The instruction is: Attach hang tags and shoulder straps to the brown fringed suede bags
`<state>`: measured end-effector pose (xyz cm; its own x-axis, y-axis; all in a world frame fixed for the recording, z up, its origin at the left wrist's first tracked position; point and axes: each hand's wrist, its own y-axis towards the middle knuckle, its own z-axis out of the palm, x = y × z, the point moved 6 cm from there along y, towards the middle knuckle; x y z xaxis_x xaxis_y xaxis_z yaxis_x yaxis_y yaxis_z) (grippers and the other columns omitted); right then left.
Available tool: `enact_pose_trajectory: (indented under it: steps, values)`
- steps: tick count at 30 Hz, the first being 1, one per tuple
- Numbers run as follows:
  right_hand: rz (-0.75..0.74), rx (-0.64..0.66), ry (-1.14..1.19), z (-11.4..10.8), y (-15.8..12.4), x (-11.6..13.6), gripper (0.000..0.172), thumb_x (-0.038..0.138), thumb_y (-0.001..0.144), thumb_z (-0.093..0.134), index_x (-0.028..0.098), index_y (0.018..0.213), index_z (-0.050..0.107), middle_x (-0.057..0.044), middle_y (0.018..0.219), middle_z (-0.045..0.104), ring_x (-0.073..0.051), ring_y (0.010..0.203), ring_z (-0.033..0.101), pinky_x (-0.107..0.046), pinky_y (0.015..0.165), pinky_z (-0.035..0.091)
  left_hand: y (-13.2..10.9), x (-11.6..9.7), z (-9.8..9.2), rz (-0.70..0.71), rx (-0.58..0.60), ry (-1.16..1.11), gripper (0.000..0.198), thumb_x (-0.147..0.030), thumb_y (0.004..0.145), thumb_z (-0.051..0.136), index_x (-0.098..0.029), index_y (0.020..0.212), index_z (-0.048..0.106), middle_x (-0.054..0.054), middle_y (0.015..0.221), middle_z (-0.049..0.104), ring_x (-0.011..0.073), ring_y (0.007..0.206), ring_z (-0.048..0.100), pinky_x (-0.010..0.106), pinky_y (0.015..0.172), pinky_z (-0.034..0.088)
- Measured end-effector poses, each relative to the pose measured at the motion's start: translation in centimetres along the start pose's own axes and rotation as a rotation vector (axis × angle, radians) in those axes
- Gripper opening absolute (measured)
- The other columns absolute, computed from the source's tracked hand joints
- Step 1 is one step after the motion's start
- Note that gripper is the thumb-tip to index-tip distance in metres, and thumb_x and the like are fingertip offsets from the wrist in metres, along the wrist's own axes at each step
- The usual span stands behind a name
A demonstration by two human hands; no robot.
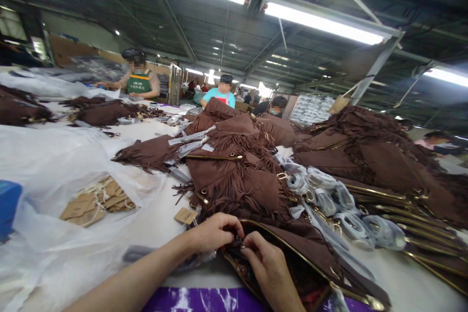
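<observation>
A dark brown handbag [307,243] with a gold zipper lies unzipped in front of me, its patterned lining partly showing. My left hand [215,234] is closed at the left end of the bag's opening, thumb and fingers pinched together. Close beside it my right hand [268,263] reaches over the opening, also pinching. Between the two sets of fingertips is a small metal piece, too small to name. A tan cardboard tag [185,215] sits just beyond my left wrist.
Fringed brown bags [234,170] are heaped ahead, with another pile [395,161] at right. Plastic-wrapped straps [351,226] lie between. Cardboard tags [102,200] rest on plastic sheeting [44,165] at left, near a blue object [9,209]. Co-workers [141,80] stand across the table.
</observation>
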<state>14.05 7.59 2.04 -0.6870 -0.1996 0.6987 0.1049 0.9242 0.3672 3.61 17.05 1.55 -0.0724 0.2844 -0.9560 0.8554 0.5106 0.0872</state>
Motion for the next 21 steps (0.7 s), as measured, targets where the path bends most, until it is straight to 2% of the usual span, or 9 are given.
enact_pose_trajectory:
  steps: [5, 9, 12, 14, 16, 18, 21]
  values:
    - [0.058, 0.005, 0.054, 0.5, 0.1, -0.9, 0.015, 0.029, 0.087, 0.05, 0.021, 0.075, 0.054, 0.003, 0.065, 0.054, -0.017, 0.059, 0.053, -0.024, 0.056, 0.04, -0.3, -0.9, 0.2, 0.153, -0.094, 0.197, 0.008, -0.01, 0.071, 0.062, -0.017, 0.07, 0.066, -0.001, 0.08, 0.056, 0.0154, 0.083, 0.055, 0.024, 0.078, 0.041]
    - [0.002, -0.044, -0.028, -0.8, 0.2, 0.2, 0.009, 0.026, 0.087, 0.052, 0.022, 0.083, 0.059, 0.0, 0.074, 0.061, -0.02, 0.068, 0.059, -0.027, 0.064, 0.044, -0.4, -1.4, 0.3, 0.144, -0.104, 0.277, 0.011, -0.01, 0.076, 0.058, -0.017, 0.068, 0.058, -0.001, 0.08, 0.055, 0.015, 0.084, 0.054, 0.024, 0.08, 0.042]
    - [-0.112, -0.108, -0.092, -3.3, 0.2, 2.4, 0.014, 0.027, 0.092, 0.048, 0.024, 0.093, 0.062, -0.003, 0.088, 0.065, -0.021, 0.08, 0.062, -0.028, 0.073, 0.046, -1.0, -3.7, 0.0, 0.232, -0.13, 0.325, 0.012, -0.011, 0.08, 0.056, -0.018, 0.07, 0.056, 0.002, 0.094, 0.058, 0.0165, 0.093, 0.055, 0.027, 0.088, 0.042]
    - [-0.104, -0.132, -0.072, -4.8, 0.4, 3.4, 0.018, 0.031, 0.097, 0.044, 0.024, 0.095, 0.061, -0.001, 0.082, 0.064, -0.019, 0.073, 0.062, -0.027, 0.068, 0.046, -1.5, -5.9, -0.1, 0.327, -0.19, 0.387, 0.013, -0.011, 0.083, 0.054, -0.018, 0.072, 0.056, 0.004, 0.1, 0.058, 0.0177, 0.097, 0.054, 0.028, 0.089, 0.041]
    - [-0.033, -0.171, -0.001, -5.7, 1.0, 3.7, 0.021, 0.036, 0.097, 0.043, 0.023, 0.098, 0.06, 0.001, 0.072, 0.06, -0.018, 0.064, 0.059, -0.026, 0.062, 0.046, -2.1, -7.6, 0.3, 0.379, -0.239, 0.374, 0.014, -0.011, 0.084, 0.05, -0.018, 0.073, 0.055, 0.004, 0.095, 0.059, 0.0172, 0.092, 0.054, 0.027, 0.084, 0.041]
    - [0.036, -0.225, 0.093, -5.8, 1.8, 3.7, 0.025, 0.038, 0.096, 0.043, 0.021, 0.102, 0.059, 0.002, 0.068, 0.058, -0.018, 0.061, 0.057, -0.027, 0.062, 0.047, -2.3, -8.2, 1.2, 0.334, -0.235, 0.258, 0.014, -0.01, 0.081, 0.049, -0.018, 0.07, 0.053, 0.002, 0.083, 0.059, 0.0151, 0.082, 0.055, 0.025, 0.076, 0.042]
    - [0.067, -0.249, 0.217, -4.8, 3.0, 3.9, 0.031, 0.042, 0.095, 0.041, 0.019, 0.105, 0.058, 0.002, 0.069, 0.057, -0.018, 0.063, 0.057, -0.029, 0.062, 0.047, -2.1, -6.8, 3.2, 0.111, -0.119, -0.001, 0.008, -0.013, 0.073, 0.05, -0.018, 0.067, 0.052, -0.001, 0.065, 0.058, 0.0112, 0.059, 0.051, 0.022, 0.058, 0.04]
